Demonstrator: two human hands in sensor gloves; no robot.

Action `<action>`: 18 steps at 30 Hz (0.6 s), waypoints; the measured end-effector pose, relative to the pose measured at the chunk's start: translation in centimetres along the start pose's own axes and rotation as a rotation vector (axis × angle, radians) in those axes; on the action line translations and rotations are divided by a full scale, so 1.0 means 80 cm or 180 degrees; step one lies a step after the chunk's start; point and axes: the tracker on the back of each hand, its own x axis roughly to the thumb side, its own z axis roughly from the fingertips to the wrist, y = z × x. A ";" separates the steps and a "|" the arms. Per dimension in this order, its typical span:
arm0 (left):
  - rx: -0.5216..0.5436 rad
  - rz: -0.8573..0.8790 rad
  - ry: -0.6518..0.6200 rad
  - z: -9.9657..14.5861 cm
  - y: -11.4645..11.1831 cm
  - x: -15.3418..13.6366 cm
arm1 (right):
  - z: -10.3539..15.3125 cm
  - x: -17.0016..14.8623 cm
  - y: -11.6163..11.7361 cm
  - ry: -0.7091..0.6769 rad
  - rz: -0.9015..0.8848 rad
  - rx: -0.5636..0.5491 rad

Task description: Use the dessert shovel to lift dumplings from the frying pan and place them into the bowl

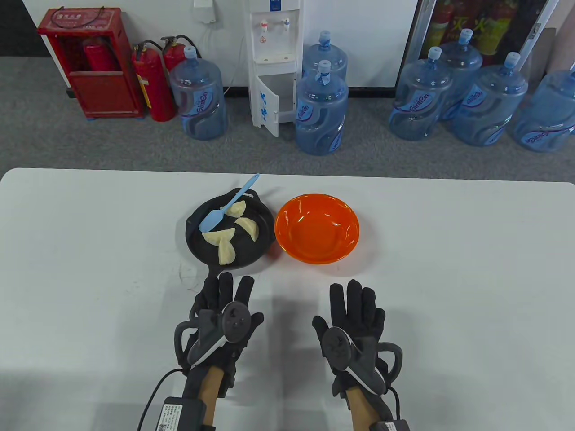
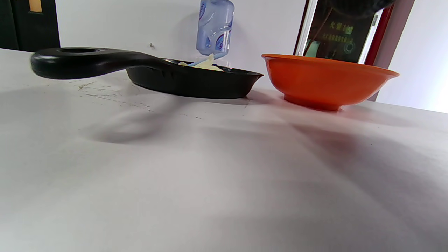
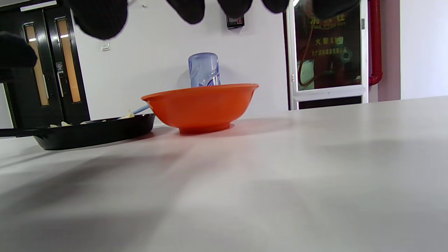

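Note:
A black frying pan (image 1: 260, 238) sits mid-table with several pale dumplings (image 1: 224, 244) in it. A light blue dessert shovel (image 1: 227, 206) lies across them, its handle sticking out over the far rim. Right of the pan stands an empty orange bowl (image 1: 317, 228). My left hand (image 1: 222, 310) hovers flat just before the pan's handle (image 2: 84, 61), fingers straight, holding nothing. My right hand (image 1: 352, 321) is flat and empty in front of the bowl (image 3: 201, 105); its fingertips (image 3: 101, 15) hang in at the top of the right wrist view. The pan (image 3: 94, 134) shows low at the left there.
The white table (image 1: 449, 292) stretches bare to both sides of the hands. Beyond its far edge stand several blue water jugs (image 1: 321, 107), a white dispenser (image 1: 274, 63) and red fire extinguishers (image 1: 152, 83) on the grey floor.

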 end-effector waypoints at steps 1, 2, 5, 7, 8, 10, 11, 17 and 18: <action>-0.0003 -0.0023 0.0001 0.000 0.000 0.000 | -0.002 -0.001 0.000 0.0023 -0.0018 0.0006; -0.0011 -0.0032 0.0002 0.000 0.000 0.000 | -0.003 -0.003 -0.001 0.0039 -0.0035 0.0023; -0.0016 -0.0027 -0.0019 0.000 0.000 0.001 | -0.009 -0.009 -0.008 0.0179 -0.0200 -0.0026; -0.0017 -0.0006 -0.0030 -0.001 0.000 0.001 | -0.016 -0.012 -0.015 0.0242 -0.0300 -0.0125; -0.0028 0.0004 -0.0036 -0.001 -0.001 0.001 | -0.022 -0.013 -0.019 0.0228 -0.0205 -0.0155; -0.0046 -0.0004 -0.0046 -0.002 -0.002 0.001 | -0.036 -0.015 -0.026 0.0209 0.0001 -0.0199; -0.0057 -0.0029 -0.0050 -0.003 -0.002 0.002 | -0.046 -0.015 -0.028 0.0207 0.0041 -0.0141; -0.0042 -0.0018 -0.0047 -0.005 -0.001 0.001 | -0.092 -0.007 -0.023 0.0226 0.0223 0.0123; -0.0041 -0.0017 -0.0051 -0.005 -0.001 0.001 | -0.098 -0.007 -0.021 0.0287 0.0242 0.0122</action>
